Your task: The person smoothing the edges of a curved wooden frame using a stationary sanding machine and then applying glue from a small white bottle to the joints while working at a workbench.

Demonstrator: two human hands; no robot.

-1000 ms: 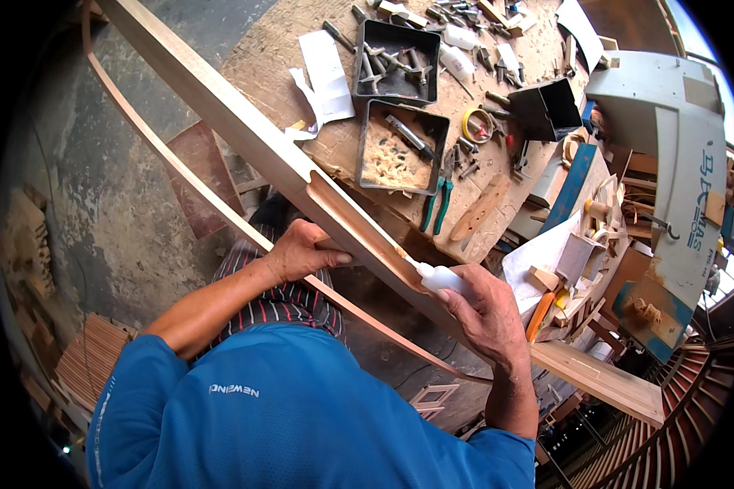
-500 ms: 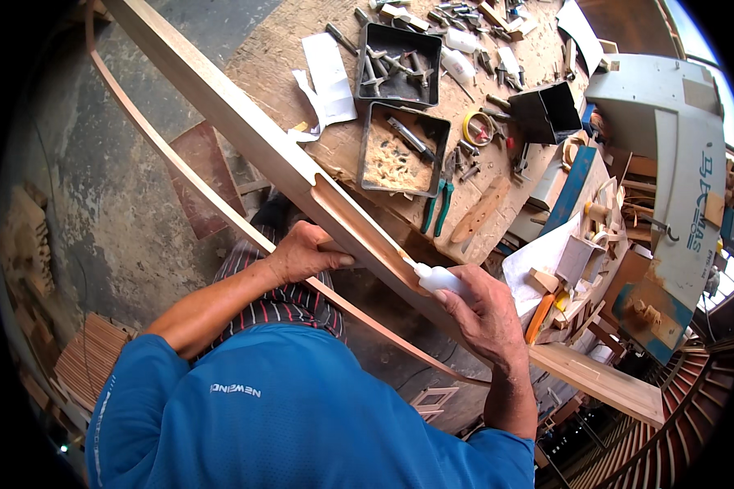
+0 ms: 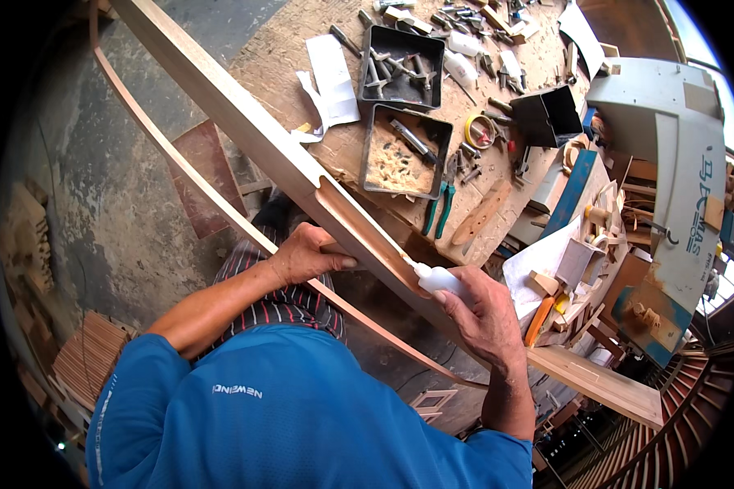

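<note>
A long pale wooden board (image 3: 261, 138) is seen running diagonally from the upper left of the frame down to the lower right, its planed face smooth and its edges straight. A shallow, flat-bottomed recess (image 3: 367, 232) is cut into it near the centre of the frame. A small white plastic glue bottle (image 3: 439, 279) is gripped in the right hand (image 3: 481, 318), just right of centre, the fingers closed around its body and its pointed nozzle laid against the lower end of the recess. The near edge of the board is clasped by the left hand (image 3: 306, 254), left of centre, with the fingers curled over the wood and the thumb stretched along it. A thin, curved wooden strip (image 3: 179, 167) is seen sweeping below the board from the upper left towards the lower middle, apart from the board for most of its length.

Beyond the board, in the upper middle, a rough chipboard surface (image 3: 302, 57) is crowded. Two dark rectangular metal trays (image 3: 404, 151) are set on it, one with sawdust and a tool, the other with small metal parts. Green-handled pliers (image 3: 440, 208) lie just beside the nearer tray, white paper scraps (image 3: 334, 77) to its left. A grey machine (image 3: 677, 155) fills the right edge. Bare concrete floor (image 3: 114, 204) lies open at the left.
</note>
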